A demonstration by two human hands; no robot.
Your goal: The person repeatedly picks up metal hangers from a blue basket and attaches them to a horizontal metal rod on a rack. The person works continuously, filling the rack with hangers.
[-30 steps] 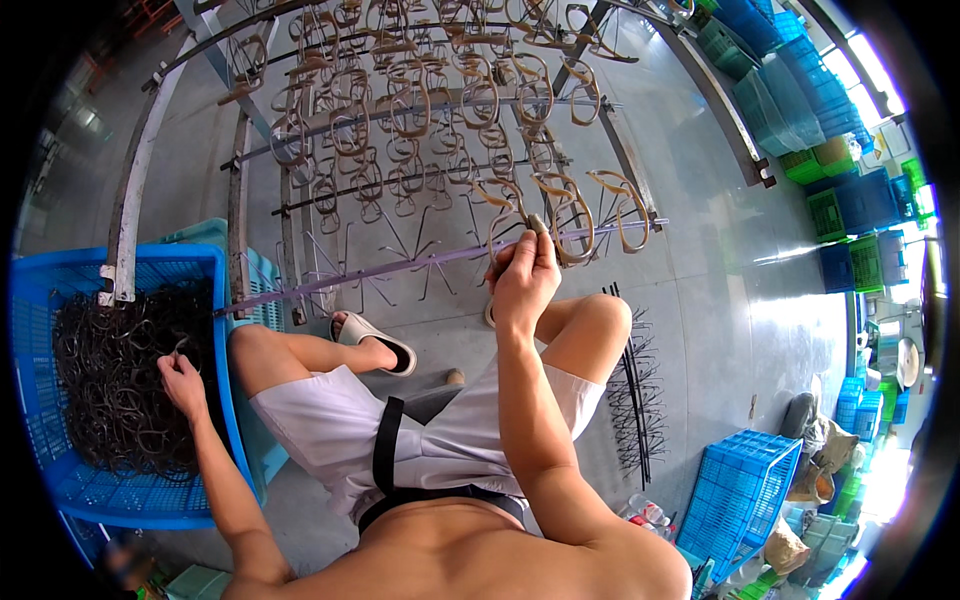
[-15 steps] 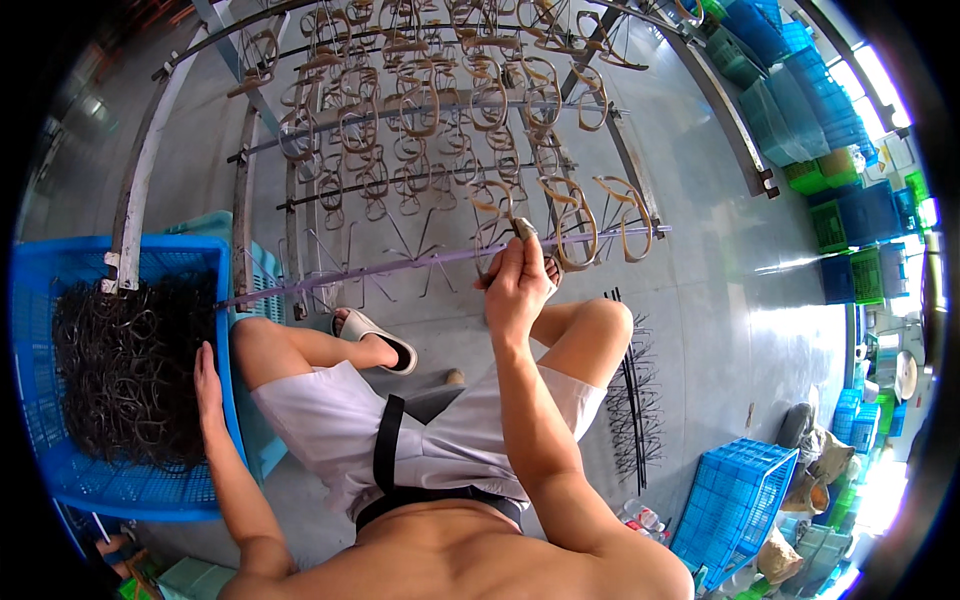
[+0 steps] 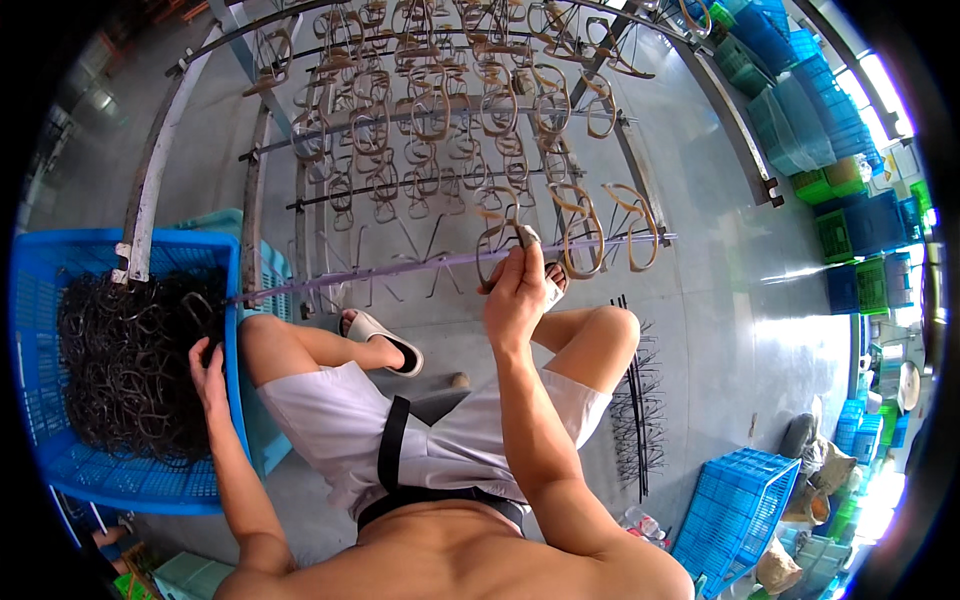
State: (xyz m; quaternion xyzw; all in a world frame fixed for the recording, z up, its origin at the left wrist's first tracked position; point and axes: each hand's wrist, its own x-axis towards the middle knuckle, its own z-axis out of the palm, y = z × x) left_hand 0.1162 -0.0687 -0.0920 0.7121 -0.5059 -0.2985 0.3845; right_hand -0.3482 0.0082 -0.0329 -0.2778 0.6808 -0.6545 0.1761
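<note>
At far left, a blue crate (image 3: 40, 380) heaped with dark looped pieces (image 3: 130, 370). Left hand (image 3: 209, 378) over its right side: a second ago pinching a dark piece there, now fingers parted, nothing clear between them. Reads as between pieces. Single pieces in the heap hard to separate.

Moving right, a purple rod (image 3: 400, 267); mid stretch shows bare prongs, so it looks only part loaded. Right hand (image 3: 517, 300) hasn't left the rod, grip pinched, apparently on the nearest brown loop (image 3: 482, 250); whether a prong is caught too, can't tell, fingers cover it. Just beyond, more brown loops (image 3: 601, 245) hang on the rod. Rack above runs out of view at the top. Farther right, dark pronged rods (image 3: 637, 430) on the floor, detail too fine.
</note>
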